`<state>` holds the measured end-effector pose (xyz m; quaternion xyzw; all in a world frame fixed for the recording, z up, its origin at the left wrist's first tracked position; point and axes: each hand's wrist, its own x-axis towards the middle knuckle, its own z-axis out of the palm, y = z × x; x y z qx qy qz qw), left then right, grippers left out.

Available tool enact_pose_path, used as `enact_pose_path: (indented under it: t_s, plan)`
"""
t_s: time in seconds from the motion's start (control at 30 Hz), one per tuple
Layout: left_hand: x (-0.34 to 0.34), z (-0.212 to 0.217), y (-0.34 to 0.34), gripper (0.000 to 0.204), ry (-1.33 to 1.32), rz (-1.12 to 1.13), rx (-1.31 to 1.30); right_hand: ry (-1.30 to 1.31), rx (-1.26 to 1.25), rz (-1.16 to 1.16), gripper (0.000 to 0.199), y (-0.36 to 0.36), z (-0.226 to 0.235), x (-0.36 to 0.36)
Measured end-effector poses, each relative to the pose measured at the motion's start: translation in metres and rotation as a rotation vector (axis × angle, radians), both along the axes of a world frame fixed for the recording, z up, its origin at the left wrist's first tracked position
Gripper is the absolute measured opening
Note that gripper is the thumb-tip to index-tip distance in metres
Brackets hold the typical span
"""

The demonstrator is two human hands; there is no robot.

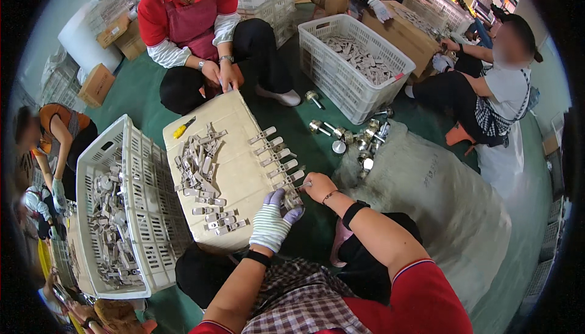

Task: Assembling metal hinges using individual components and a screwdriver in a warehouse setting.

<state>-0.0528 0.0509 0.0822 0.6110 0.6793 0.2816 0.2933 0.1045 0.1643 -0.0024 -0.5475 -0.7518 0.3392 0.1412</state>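
My left hand (272,222), in a striped white-and-purple glove, is closed on a shiny metal piece (293,199) at the right edge of the cream board (247,125). Just beyond it, my bare right hand (320,188) pinches a thin rod-like piece (304,185); its kind is too small to tell. A row of flat metal clips (280,168) lines that board edge, running away from my hands. More clips lie in a loose heap (200,160) and in a small group (219,219) on the board. At its far left rests a yellow-handled screwdriver (181,129).
Shiny round-headed metal parts with stems (365,145) lie on the green floor beside a large plastic sack (439,200). White crates of metal parts stand left (155,212) and beyond (341,93). A person in red (192,23) sits across the board; others work around.
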Motion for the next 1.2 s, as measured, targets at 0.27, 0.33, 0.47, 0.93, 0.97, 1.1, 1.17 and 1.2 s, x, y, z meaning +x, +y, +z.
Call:
enact_pose_path:
  t_s: [0.27,0.33,0.47,0.93,0.97,1.1,1.17,1.2]
  plan:
    - [-0.007,0.009,0.02,0.049,-0.003,-0.014,-0.004,-0.026,-0.016,-0.021,0.018,0.003,-0.005,0.0]
    - [-0.01,0.012,0.023,0.046,0.023,-0.041,-0.016,-0.031,-0.041,-0.038,0.021,0.002,-0.007,-0.001]
    - [-0.014,0.007,0.028,0.046,0.072,-0.019,-0.061,-0.067,-0.08,-0.061,0.026,0.001,0.002,-0.006]
    - [-0.026,-0.007,0.047,0.05,0.16,-0.011,-0.176,0.102,0.369,0.392,0.049,-0.01,0.081,-0.012]
    - [-0.027,-0.008,0.049,0.05,0.164,-0.022,-0.174,0.095,0.439,0.431,0.052,-0.014,0.081,-0.014]
    - [-0.028,0.001,0.054,0.049,0.175,-0.066,-0.189,0.047,0.321,0.397,0.057,-0.013,0.081,-0.025]
    - [-0.028,0.004,0.055,0.049,0.158,-0.086,-0.19,0.064,0.345,0.418,0.054,-0.007,0.08,-0.025]
    - [-0.028,0.005,0.057,0.049,0.162,-0.085,-0.213,0.072,0.357,0.429,0.053,-0.005,0.079,-0.025]
